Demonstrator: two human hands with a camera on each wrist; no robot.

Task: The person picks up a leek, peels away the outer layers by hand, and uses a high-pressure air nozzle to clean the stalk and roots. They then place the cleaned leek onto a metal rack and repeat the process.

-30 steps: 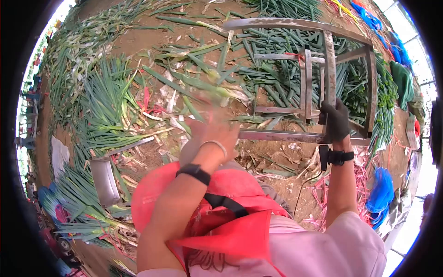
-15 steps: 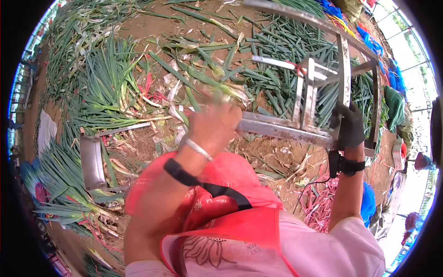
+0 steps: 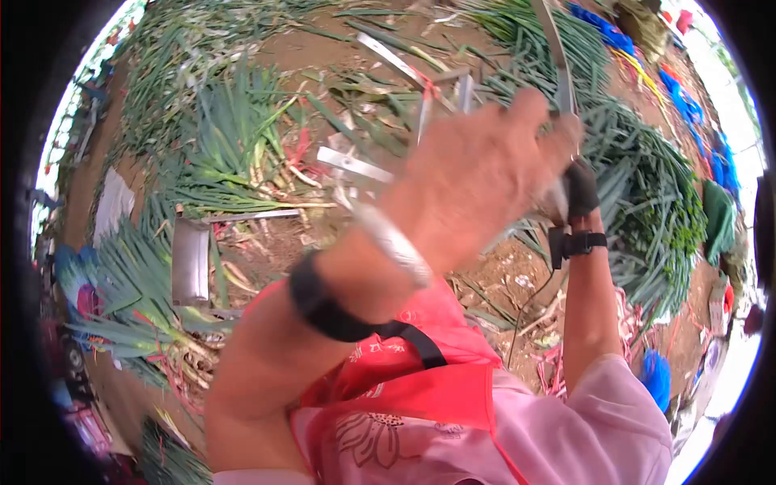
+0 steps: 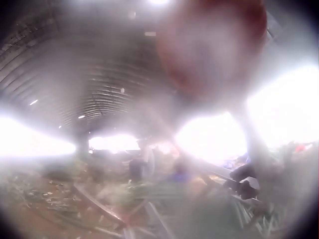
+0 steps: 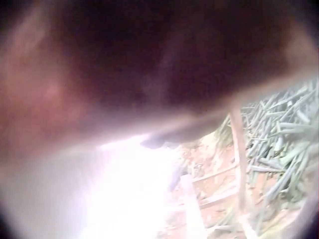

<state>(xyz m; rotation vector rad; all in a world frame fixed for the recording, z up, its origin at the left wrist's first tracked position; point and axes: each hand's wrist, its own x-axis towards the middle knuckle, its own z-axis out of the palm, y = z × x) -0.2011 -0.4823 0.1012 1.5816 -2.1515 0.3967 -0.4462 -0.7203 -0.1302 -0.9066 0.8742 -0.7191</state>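
Note:
My gloved right hand (image 3: 582, 190) grips a bar of a silvery metal frame (image 3: 354, 165), which is tilted and partly hidden behind my other arm. A red tie is knotted round one of its crossbars. My bare left hand (image 3: 477, 182), wearing a bracelet, is raised large and blurred across the middle of the head view. Its spread fingertips overlap the frame near the right hand. In the left wrist view the dark glove (image 4: 245, 183) closes on a bar, below a blurred part of the left hand. A forearm shadows most of the right wrist view.
Green leeks (image 3: 647, 178) lie heaped at the right, beside the frame. More leek bundles (image 3: 230, 141) with red ties lie at the left, near a shiny metal plate (image 3: 191, 263). Loose leaves litter the brown soil. Blue plastic (image 3: 655, 378) and pink strips lie at the right.
My left hand has left the frame's near end and moved up and right, close to the head camera. The frame has turned and tilted to the left, with my right hand keeping its grip.

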